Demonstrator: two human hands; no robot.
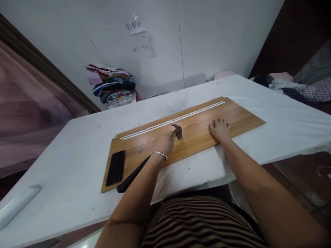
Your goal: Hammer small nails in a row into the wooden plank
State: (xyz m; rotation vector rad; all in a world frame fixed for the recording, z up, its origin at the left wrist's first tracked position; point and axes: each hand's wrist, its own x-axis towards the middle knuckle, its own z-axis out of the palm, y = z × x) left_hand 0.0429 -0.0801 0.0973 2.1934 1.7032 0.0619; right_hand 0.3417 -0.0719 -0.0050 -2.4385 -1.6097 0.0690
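Note:
A long wooden board [240,119] lies on the white table [77,137]. My left hand [163,144], with a bracelet on the wrist, is closed round a hammer close to its metal head [177,130], which rests on the board. The black handle [130,179] runs back under my forearm past the board's near edge. My right hand [219,130] lies flat on the board to the right of the hammer head, fingers spread, holding nothing. A row of small dots [190,133], too small to make out, sits between the two hands. A white strip [173,119] runs along the board's far side.
A black phone [115,167] lies on the board's left end, with a loose nail or two [141,150] beside it. A white bar [15,205] sits at the table's near left. Folded clothes [112,86] are stacked by the wall, and bedding [297,86] lies at the right.

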